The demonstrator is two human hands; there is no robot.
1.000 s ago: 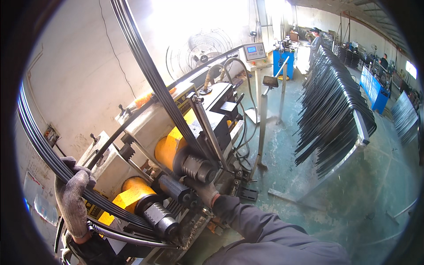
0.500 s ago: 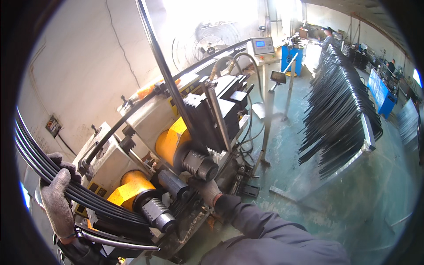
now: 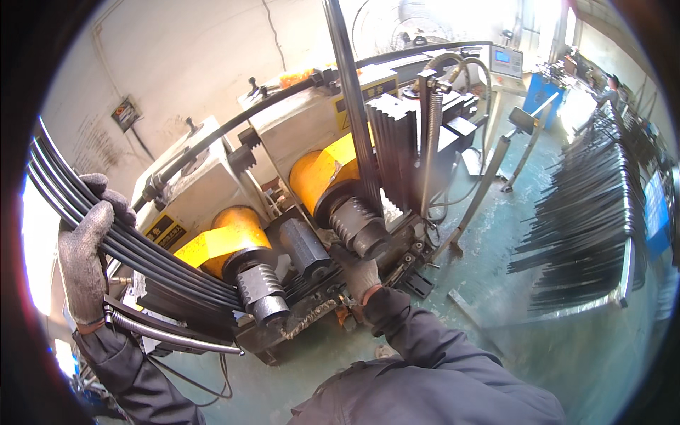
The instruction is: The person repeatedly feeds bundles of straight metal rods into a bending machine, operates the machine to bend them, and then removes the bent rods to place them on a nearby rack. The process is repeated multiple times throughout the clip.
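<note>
My left hand (image 3: 86,258), in a grey knitted glove, is closed round a bundle of long thin black rods (image 3: 152,263). The bundle bends down to the right, its lower ends beside the left ridged metal roller (image 3: 261,289) of the machine. Low at the machine's front, my right hand (image 3: 360,275), gloved too, reaches under the right ridged roller (image 3: 360,225). Its fingers are mostly hidden in shadow there, so what they touch cannot be made out. A dark faceted cylinder (image 3: 303,244) lies between the rollers, and yellow housings (image 3: 230,237) stand behind them.
A tall shiny post (image 3: 350,92) rises beside the right roller. A coil spring tube (image 3: 170,338) runs below my left hand. To the right stands a rack heaped with black rods (image 3: 584,219). A control box (image 3: 506,62) and a distant person (image 3: 609,91) are farther back.
The view has swung left, so the machine and rack sit farther right in the picture. My left hand keeps its hold on the rods; my right hand stays under the right roller.
</note>
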